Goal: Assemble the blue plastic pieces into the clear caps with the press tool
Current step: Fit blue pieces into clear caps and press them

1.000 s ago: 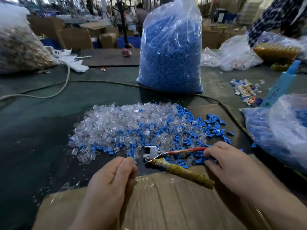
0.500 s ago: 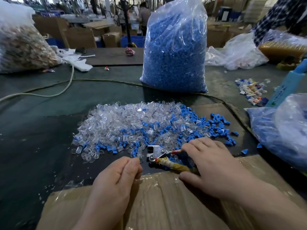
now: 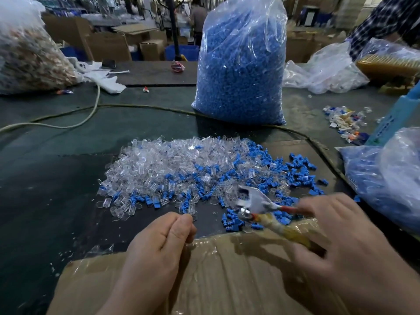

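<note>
Two grips, side by side: our right grip [image 3: 341,235] clamps the press tool [image 3: 254,201], its head pointing left toward our left grip [image 3: 156,244], which is pinched together on we cannot tell what.

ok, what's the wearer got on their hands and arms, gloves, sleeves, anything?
Nothing worn that shows. Left hand and right hand are bare: no gloves, rings, watch or bands. Arms are uncovered to the frame edge, no sleeve in view. The right hand is motion-blurred, so small details there are uncertain.

Right hand [image 3: 341,242] grips press tool [image 3: 255,201] by clear caps [image 3: 163,169]; left hand [image 3: 156,244] pinched, contents unclear.
</note>
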A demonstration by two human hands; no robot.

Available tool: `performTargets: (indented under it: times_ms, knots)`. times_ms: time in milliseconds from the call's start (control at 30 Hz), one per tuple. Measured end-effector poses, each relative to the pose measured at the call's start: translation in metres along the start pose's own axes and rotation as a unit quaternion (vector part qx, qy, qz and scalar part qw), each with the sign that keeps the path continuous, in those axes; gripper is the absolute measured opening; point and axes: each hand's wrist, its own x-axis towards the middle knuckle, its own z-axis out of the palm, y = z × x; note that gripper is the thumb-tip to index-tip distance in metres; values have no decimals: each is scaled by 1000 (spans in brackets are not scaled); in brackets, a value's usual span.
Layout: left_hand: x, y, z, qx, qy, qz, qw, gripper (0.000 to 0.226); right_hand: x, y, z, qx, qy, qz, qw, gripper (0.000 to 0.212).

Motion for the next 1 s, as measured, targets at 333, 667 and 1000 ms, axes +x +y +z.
performTargets:
  times_ms: [333, 667, 1000]
  knots:
    - [-3, 5, -1, 27, -5, -15, 1000, 43, -64, 40, 0, -122, 19, 210, 970, 45]
    - [-2, 7, -1, 64, -10, -19, 998, 48, 50, 61, 27, -28, -99, 230, 968, 88]
    - [3, 6, -4, 93, -6, -30, 995, 54, 136, 92, 80, 14, -205, 179, 962, 102]
